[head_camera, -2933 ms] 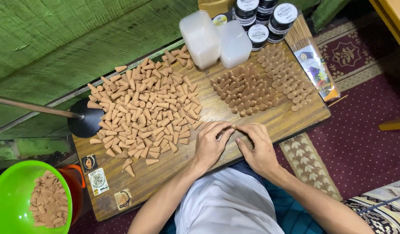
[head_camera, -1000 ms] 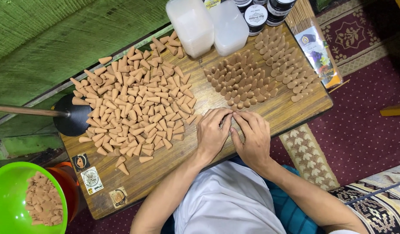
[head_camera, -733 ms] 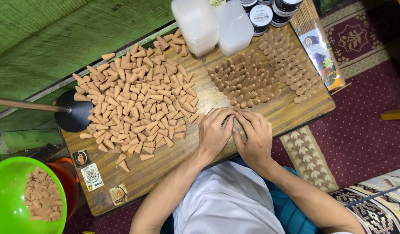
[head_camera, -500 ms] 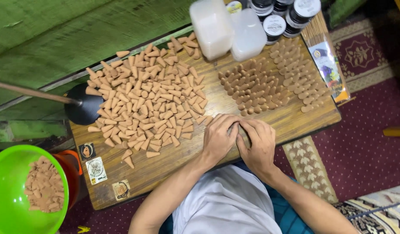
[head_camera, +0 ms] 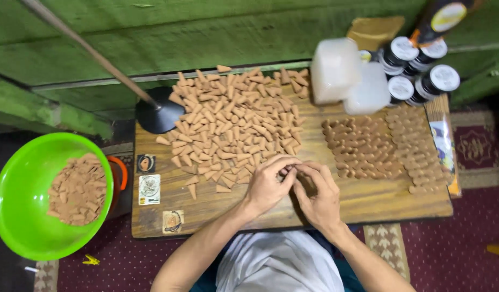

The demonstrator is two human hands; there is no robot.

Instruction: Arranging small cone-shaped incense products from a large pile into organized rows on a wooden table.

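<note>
A small brown piece, mostly hidden, is pinched between the fingertips of the left hand [head_camera: 268, 184] and right hand [head_camera: 318, 193], both curled closed at the board's [head_camera: 368, 203] six o'clock edge. The hands have stayed together since earlier frames, so shaping continues. Loose cones [head_camera: 233, 124] lie at eleven o'clock, upright cones [head_camera: 363, 146] at two, a green bowl [head_camera: 22, 216] at nine.

Even, bright overhead light; soft shadows, blurred upper edges.
</note>
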